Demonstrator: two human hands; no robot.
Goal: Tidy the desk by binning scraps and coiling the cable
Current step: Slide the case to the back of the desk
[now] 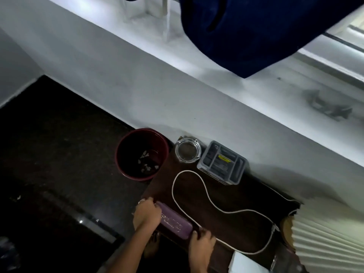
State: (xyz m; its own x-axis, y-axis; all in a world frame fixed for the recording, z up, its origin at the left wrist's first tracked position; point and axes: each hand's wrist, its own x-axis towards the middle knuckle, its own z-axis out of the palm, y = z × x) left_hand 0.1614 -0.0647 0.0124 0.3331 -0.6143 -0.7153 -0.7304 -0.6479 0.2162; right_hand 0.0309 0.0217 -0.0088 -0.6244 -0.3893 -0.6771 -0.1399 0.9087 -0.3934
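Note:
A white cable [204,192] lies in a loose, open loop across the dark wooden desk [232,229]. A dark red bin [126,146] stands on the floor off the desk's left end, with several pale paper scraps [146,161] at its bottom. Near the desk's front left corner lies a purple oblong case [175,223]. My left hand [146,214] grips its left end and my right hand [201,242] holds its right end, fingers curled on it.
A glass ashtray [188,149] and a grey plastic organiser tray [222,162] stand at the desk's back edge against the white wall. A white pleated lampshade [331,239] sits at the right. A white paper [244,263] lies at the front edge. Dark blue cloth [256,30] hangs above.

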